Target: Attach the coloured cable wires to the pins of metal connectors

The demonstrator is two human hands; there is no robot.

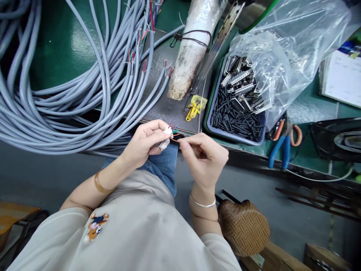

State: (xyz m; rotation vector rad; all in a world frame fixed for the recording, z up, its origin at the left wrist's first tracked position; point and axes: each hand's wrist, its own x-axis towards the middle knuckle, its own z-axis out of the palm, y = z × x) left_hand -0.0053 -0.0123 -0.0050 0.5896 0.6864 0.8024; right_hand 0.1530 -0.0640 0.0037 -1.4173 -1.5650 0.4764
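Observation:
My left hand (pixel 150 141) is closed around the stripped end of a cable, and white covering shows on its fingertips. From its grip several thin coloured wires (pixel 175 131) fan out: red, blue, green and orange. My right hand (pixel 204 156) pinches the tip of an orange wire (pixel 175 140) that stretches between the two hands. Both hands are just off the front edge of the bench, above my lap. Grey cables (pixel 132 109) with stripped, colourful ends lie in a thick loop to the left.
A blue tray (pixel 234 140) holds metal connectors (pixel 239 79) and short black tubes (pixel 239 116), partly under a clear plastic bag (pixel 296 56). Pliers and cutters (pixel 282 146) lie right of it. Yellow snips (pixel 194 109) and a wrapped roll (pixel 191 49) are behind my hands. A woven-top stool (pixel 248 229) stands below.

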